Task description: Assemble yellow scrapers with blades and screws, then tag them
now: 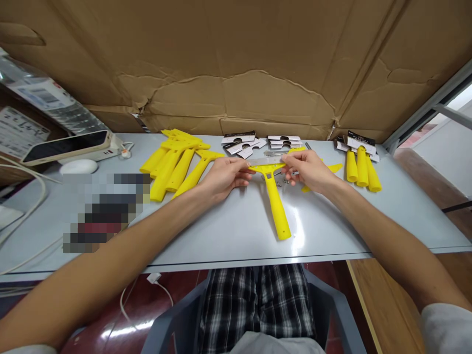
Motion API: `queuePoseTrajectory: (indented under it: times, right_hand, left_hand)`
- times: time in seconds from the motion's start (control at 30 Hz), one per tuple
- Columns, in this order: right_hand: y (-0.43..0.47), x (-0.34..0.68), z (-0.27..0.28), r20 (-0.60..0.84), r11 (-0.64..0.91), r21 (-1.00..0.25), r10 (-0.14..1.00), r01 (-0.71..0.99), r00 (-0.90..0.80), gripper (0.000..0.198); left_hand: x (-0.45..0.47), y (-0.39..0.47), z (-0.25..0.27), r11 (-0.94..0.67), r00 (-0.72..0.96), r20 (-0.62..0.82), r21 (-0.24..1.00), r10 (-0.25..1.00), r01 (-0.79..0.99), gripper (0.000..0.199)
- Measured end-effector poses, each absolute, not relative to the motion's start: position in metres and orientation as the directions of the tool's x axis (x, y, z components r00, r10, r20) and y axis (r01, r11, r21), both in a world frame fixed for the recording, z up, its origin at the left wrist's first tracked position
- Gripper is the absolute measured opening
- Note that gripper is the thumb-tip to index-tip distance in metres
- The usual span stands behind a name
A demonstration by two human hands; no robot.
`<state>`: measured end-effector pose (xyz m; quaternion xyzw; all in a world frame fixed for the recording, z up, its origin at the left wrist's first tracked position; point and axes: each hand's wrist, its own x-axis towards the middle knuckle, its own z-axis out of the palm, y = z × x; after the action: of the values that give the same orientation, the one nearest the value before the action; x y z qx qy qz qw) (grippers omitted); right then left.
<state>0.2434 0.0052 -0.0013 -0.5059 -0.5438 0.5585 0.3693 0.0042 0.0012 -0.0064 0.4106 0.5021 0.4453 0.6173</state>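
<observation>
A yellow plastic scraper (276, 204) with a T-shaped head is in front of me, its handle pointing toward me. A thin metal strip (264, 161) lies along the top of its head. My left hand (230, 176) pinches the left end of the head and strip. At the right end, my right hand (305, 168) grips with thumb and fingers. Small screws (282, 183) lie on the table just behind the scraper, partly hidden. More yellow pieces (334, 168) show behind my right hand, and further metal strips (273, 153) lie beyond the scraper.
Several yellow scraper handles (173, 164) are piled at the left. Black and white cards (241, 142) lie at the back. Carded yellow scrapers (361, 167) sit at the right. A phone (68, 146), white mouse (78, 167) and cables are far left. Cardboard (236, 54) stands behind the table (228, 231).
</observation>
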Motion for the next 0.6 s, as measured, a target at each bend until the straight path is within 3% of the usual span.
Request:
queuePoseTrajectory:
  times: [0.1,0.17,0.23,0.3,0.37,0.47,0.6]
  right_hand:
    - [0.015,0.257,0.001,-0.054,-0.035,-0.971,0.996,0.235,-0.074,0.057]
    - [0.024,0.272,0.004,0.133,0.099,-0.904,0.99,0.416,0.054,0.053]
    - [0.033,0.289,0.007,0.348,0.212,-0.746,0.932,0.631,0.098,0.043]
    - [0.038,0.306,0.01,0.434,0.273,-0.572,0.901,0.774,0.003,0.033]
    - [0.039,0.32,0.016,0.338,0.307,-0.447,0.928,0.84,-0.16,0.029]
    - [0.036,0.334,0.029,0.027,0.32,-0.346,0.943,0.882,-0.331,0.032]
    - [0.028,0.336,0.045,-0.28,0.267,-0.266,0.898,0.926,-0.34,0.044]
  left_hand:
    - [0.004,0.003,-0.007,0.231,0.057,-0.225,0.964,0.973,-0.131,0.007]
    - [0.003,0.005,-0.008,0.216,0.044,-0.212,0.968,0.976,-0.126,0.006]
    - [0.001,0.006,-0.009,0.211,0.04,-0.207,0.97,0.977,-0.124,0.006]
    - [0.0,0.007,-0.01,0.213,0.029,-0.211,0.968,0.977,-0.131,0.005]
    - [-0.001,0.008,-0.011,0.215,0.015,-0.215,0.967,0.976,-0.138,0.004]
    - [-0.001,0.01,-0.011,0.215,0.007,-0.216,0.967,0.976,-0.134,0.003]
    - [0.0,0.013,-0.01,0.217,-0.02,-0.222,0.966,0.975,-0.142,0.004]
